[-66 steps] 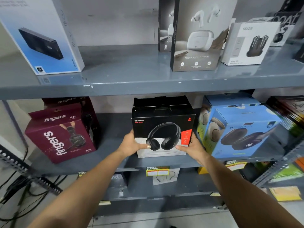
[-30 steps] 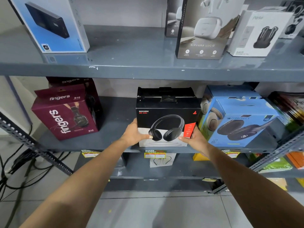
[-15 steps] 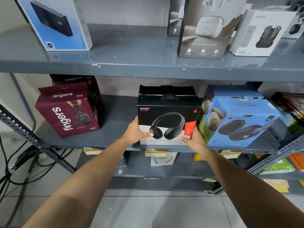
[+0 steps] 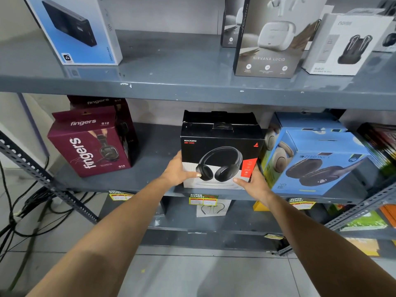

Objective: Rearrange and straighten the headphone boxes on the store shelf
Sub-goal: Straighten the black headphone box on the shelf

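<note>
Item: black Rockerz headphone box (image 4: 218, 146), centre of frame, standing upright at the front edge of the grey middle shelf (image 4: 154, 146). Front face looks outward, close to square with the shelf lip.

Hold: left hand (image 4: 177, 172) wrapped on the box's lower left edge, thumb laid across the front, fingers hidden round the side. Right hand (image 4: 252, 183) on the lower right corner, thumb on the front, fingers tucked behind. Both hands partly closed around the box.

Neighbours: maroon Fingers S10 box (image 4: 90, 144), centre left, well apart and visibly angled, a second one behind it. Blue Zebronics box (image 4: 321, 161), centre right, just beside the black box and turned askew; whether they touch cannot be told.

Upper shelf, top of frame: blue power bank box (image 4: 72, 28), Nirvana Lucid earbud box (image 4: 272, 35), white Noise earbud box (image 4: 347, 43).

Handling note: likely step is squaring the black box. Press evenly from both sides, keep the base flat, line the front with the shelf lip, mind the right fingers against the blue box.
</note>
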Available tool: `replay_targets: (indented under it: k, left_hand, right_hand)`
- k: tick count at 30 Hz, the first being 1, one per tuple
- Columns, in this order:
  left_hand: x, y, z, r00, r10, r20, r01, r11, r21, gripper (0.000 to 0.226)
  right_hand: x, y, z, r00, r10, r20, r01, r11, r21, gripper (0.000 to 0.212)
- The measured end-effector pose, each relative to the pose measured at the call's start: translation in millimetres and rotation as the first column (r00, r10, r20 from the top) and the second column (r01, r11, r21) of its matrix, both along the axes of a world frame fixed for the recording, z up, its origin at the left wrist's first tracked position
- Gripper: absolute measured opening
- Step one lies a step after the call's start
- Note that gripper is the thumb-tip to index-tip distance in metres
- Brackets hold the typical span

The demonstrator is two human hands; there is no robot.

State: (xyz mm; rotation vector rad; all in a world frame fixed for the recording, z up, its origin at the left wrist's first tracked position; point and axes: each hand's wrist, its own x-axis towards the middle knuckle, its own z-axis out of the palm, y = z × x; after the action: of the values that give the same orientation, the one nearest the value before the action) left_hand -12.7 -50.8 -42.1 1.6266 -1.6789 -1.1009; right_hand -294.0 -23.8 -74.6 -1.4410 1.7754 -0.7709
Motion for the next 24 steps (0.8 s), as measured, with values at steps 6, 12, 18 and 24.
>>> replay_targets:
  k: [6,12,18,24]
  left_hand:
    - [8,4,-2,0.997,-0.075,-0.032,0.076,0.997,0.028,0.103]
    - [63,33,-21,0.995,0.002,0.104,-0.001,1.000,-0.007,0.107]
    - [171,72,-28,0.874,0.436,0.213,-0.339,0.863,-0.374,0.035]
    - [269,75,-16,0.742,0.657,0.129,-0.581,0.728,-0.365,0.077]
  right_hand:
    - [18,31,-7,0.999,-0.035,0.000,0.035,0.997,-0.066,0.077]
    - [98,96,-39,0.979,-0.196,0.061,0.202,0.971,-0.130,0.095]
    - [197,124,-50,0.995,0.062,0.084,-0.051,0.990,-0.128,0.089]
    - [295,71,-17,0.964,0.235,0.128,-0.215,0.965,-0.151,0.085]
